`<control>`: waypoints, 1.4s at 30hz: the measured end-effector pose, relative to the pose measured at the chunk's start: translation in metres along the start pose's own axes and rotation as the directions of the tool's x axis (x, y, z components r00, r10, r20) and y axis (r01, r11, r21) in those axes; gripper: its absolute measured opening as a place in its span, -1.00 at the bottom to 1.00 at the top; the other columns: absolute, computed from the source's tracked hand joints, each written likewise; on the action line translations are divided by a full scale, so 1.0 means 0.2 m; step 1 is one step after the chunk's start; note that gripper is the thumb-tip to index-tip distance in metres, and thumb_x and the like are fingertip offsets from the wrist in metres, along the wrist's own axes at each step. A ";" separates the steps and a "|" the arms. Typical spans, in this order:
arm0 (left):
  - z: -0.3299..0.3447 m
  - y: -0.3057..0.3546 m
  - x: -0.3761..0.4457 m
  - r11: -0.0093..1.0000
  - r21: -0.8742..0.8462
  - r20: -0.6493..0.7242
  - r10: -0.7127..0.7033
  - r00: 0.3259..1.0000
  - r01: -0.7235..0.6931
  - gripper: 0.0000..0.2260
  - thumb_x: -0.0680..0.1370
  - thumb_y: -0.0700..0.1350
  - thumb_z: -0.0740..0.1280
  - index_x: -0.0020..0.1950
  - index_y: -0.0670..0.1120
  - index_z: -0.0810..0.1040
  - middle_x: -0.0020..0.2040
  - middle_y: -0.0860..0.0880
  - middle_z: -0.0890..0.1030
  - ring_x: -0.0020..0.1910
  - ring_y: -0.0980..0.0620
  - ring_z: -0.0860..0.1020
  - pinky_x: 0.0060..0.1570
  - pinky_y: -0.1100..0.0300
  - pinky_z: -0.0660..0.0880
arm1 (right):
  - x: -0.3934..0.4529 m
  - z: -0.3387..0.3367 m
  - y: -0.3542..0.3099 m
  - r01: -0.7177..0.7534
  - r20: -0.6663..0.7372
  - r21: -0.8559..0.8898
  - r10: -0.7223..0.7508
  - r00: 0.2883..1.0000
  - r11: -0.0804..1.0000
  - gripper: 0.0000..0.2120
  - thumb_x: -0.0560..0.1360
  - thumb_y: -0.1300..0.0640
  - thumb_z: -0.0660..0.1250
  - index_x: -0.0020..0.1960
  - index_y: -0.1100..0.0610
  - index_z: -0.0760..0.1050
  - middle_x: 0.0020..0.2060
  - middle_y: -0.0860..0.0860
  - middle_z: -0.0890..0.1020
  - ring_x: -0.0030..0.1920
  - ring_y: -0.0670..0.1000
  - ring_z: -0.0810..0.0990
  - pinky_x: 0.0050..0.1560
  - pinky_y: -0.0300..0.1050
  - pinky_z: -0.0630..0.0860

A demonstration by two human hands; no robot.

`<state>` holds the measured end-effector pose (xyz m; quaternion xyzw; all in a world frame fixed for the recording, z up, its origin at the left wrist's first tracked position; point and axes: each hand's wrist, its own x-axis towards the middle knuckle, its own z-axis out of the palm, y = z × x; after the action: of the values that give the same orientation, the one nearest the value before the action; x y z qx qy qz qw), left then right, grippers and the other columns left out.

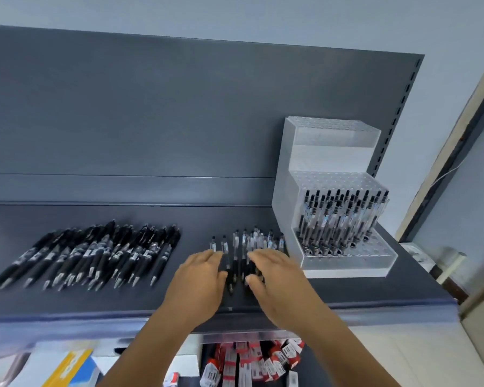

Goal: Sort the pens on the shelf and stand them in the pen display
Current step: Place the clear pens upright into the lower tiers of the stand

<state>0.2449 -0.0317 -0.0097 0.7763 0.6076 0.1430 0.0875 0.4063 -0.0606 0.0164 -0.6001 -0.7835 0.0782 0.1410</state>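
a loose row of clear-barrelled pens (245, 248) is being gathered between the left hand (200, 277) and right hand (274, 277), both spread flat, nothing gripped. the pen display (347, 263), right of the hands, is part filled. a closing pinch is judged necessary next.

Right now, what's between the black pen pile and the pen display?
In the head view, a small group of clear-barrel pens lies between the black pen pile and the pen display, with both hands on them.
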 end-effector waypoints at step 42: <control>-0.05 -0.22 0.17 0.384 -0.830 0.315 -0.275 0.908 0.404 -0.75 0.60 -0.28 0.11 0.15 -0.13 0.53 0.00 -0.07 0.62 -0.02 0.00 0.57 0.09 0.09 0.53 | 0.47 0.24 -0.33 -0.438 0.262 0.437 0.354 0.898 0.786 -0.87 0.50 0.20 0.31 -0.01 0.25 0.52 -0.10 0.19 0.63 -0.16 0.13 0.60 -0.16 -0.02 0.56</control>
<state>0.2083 0.0110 -0.0110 0.4834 0.5835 0.3655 0.5406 0.3086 0.0152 0.0021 -0.6880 -0.6033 0.3495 0.2014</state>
